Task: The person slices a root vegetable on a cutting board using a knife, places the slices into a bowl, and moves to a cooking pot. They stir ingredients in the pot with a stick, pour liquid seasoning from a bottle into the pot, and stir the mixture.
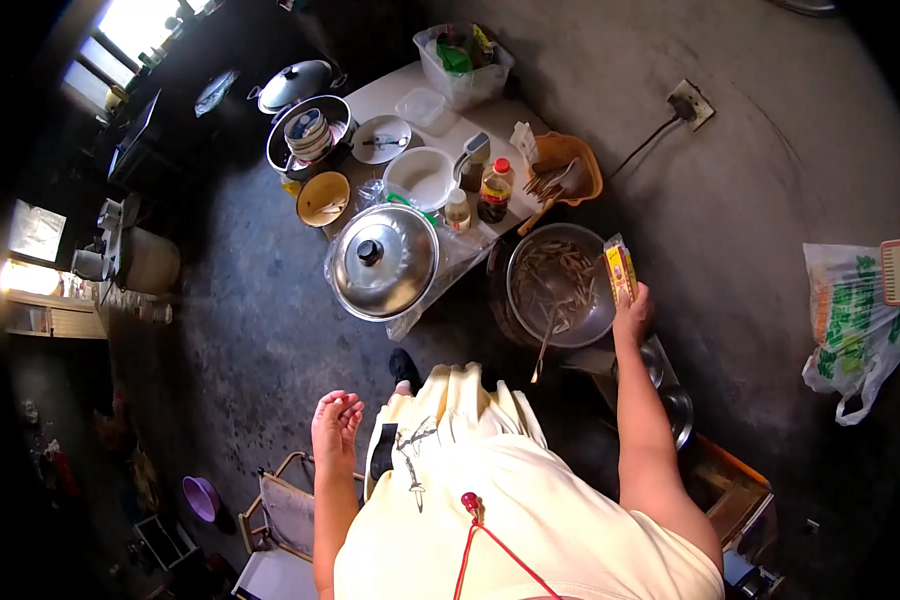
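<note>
My right hand grips a slim yellow packet with a clear plastic end, holding it up beside the rim of a large metal pot. Brownish strips of food lie in the pot. A long-handled utensil leans over its near rim. On the left, my left hand hangs in front of my body, palm up, fingers loosely curled and holding nothing. The domed metal lid with a black knob rests on the table corner, left of the pot.
The table carries a white bowl, a red-capped sauce bottle, an orange basket and a clear bin. A plastic bag hangs at right. A chair stands at lower left. A wall socket has a cord.
</note>
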{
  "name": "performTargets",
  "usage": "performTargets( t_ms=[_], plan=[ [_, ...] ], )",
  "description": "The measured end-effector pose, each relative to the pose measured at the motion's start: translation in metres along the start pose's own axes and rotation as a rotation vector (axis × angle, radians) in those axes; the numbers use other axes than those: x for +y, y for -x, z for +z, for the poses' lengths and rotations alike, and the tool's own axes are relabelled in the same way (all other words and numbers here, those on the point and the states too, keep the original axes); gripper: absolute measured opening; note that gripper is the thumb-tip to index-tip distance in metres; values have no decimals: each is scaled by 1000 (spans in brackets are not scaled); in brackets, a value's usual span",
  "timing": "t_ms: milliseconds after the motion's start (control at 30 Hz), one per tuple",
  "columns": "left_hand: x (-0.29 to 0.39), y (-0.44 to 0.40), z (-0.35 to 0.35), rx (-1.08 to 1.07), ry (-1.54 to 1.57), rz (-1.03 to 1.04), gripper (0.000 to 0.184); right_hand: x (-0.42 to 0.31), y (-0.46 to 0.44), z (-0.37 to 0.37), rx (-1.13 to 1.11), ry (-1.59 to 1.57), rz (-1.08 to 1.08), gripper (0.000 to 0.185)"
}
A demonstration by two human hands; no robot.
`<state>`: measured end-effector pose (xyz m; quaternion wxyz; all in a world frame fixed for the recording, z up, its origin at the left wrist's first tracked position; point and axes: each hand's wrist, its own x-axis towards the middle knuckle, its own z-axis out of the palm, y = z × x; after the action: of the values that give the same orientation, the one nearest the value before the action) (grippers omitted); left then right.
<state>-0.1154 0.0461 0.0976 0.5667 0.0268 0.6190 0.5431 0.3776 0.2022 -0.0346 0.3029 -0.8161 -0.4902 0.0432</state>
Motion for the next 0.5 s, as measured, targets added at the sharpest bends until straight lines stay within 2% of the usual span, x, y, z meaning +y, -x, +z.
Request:
performTargets(
  t_ms=[133,200,233,267,333,400,500],
  plan=[
    [1,-7,-1,1,-4,-1,11,-22,2,-8,-9,-81,89,34],
    [1,-12,-4,-15,0,-3,11,-4,3,13,-36,-648,211,35],
    [3,-14,-3,-12,-5,5,10,-13,6,15,-104,-976,384,34],
    [5,-16,-1,-9,-9,12,9,-21,12,14,-177,-1143,384,33],
    [10,-21,6,-38,-48,20,11,-66,31,3,-284,-1189,387,34],
    [17,-30,17,-143,-179,49,15,-82,54,23,-481,-1276,313,36],
    [38,-37,53,-351,-274,34,25,-147,89,28,-781,-1370,288,37]
  ],
)
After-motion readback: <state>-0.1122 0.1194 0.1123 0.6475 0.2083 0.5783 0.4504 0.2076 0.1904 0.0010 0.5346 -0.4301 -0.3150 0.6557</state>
